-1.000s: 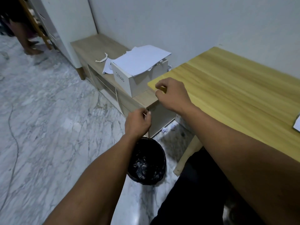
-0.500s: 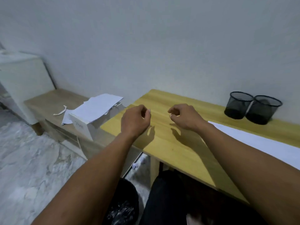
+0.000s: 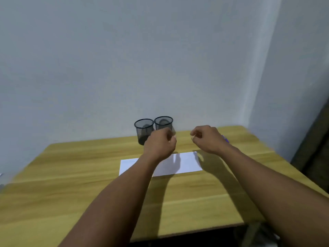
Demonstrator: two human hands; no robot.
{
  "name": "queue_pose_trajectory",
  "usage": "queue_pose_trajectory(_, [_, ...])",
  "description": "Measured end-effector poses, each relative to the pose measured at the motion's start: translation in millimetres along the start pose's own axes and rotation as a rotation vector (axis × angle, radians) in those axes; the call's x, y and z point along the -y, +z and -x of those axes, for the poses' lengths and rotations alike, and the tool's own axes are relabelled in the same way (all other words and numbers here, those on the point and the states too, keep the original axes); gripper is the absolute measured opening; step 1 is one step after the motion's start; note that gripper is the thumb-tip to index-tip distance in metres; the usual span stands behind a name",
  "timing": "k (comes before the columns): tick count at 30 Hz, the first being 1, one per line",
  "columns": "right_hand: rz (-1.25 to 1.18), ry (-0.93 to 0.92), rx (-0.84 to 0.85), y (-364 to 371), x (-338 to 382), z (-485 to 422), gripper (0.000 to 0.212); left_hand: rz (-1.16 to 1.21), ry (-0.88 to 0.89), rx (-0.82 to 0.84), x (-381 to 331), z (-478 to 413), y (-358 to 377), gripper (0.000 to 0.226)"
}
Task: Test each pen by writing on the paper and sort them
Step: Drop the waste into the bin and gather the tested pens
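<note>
A white sheet of paper (image 3: 185,164) lies on the wooden desk (image 3: 71,175), partly under my left forearm. Two black mesh pen cups stand side by side at the back by the wall: the left cup (image 3: 143,130) and the right cup (image 3: 163,123). My left hand (image 3: 160,146) hovers above the paper in front of the cups, fingers curled shut, nothing visible in it. My right hand (image 3: 207,139) hovers to the right, fingers also curled, with nothing visible in it. A small purple tip (image 3: 225,139) shows behind my right wrist; I cannot tell what it is.
A grey wall rises right behind the desk and meets a corner at the right. The desk's right edge drops to a dark area (image 3: 309,154). The desk's front edge is near my body.
My view swung right from the side shelf and bin to the desk's middle. Both hands moved with it and now hover over the paper, still curled.
</note>
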State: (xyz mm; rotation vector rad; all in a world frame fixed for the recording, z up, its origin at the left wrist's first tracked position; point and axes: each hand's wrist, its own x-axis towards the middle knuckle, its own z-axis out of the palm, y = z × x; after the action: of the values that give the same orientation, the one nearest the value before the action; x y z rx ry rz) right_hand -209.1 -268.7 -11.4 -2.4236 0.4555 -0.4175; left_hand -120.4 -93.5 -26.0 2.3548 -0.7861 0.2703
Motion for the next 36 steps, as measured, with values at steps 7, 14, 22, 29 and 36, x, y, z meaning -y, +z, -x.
queue_pose_trajectory(7, [0.034, 0.264, -0.115, -45, -105, -9, 0.015, -0.026, 0.01, 0.261, -70, -38, 95, 0.041])
queue_pose_trajectory(14, [0.047, 0.366, -0.053, -37, -160, -31, 0.009, -0.107, -0.035, 0.389, -101, -64, 162, 0.041])
queue_pose_trajectory(22, [0.046, 0.336, 0.004, -38, -177, -46, 0.017, -0.127, -0.043, 0.39, -111, -80, 193, 0.047])
queue_pose_trajectory(29, [0.053, 0.304, 0.057, -37, -172, -48, 0.031, -0.068, -0.063, 0.376, -108, -81, 195, 0.037])
queue_pose_trajectory(36, [0.204, 0.363, 0.065, -35, -166, -45, 0.027, -0.052, -0.113, 0.387, -111, -80, 188, 0.028])
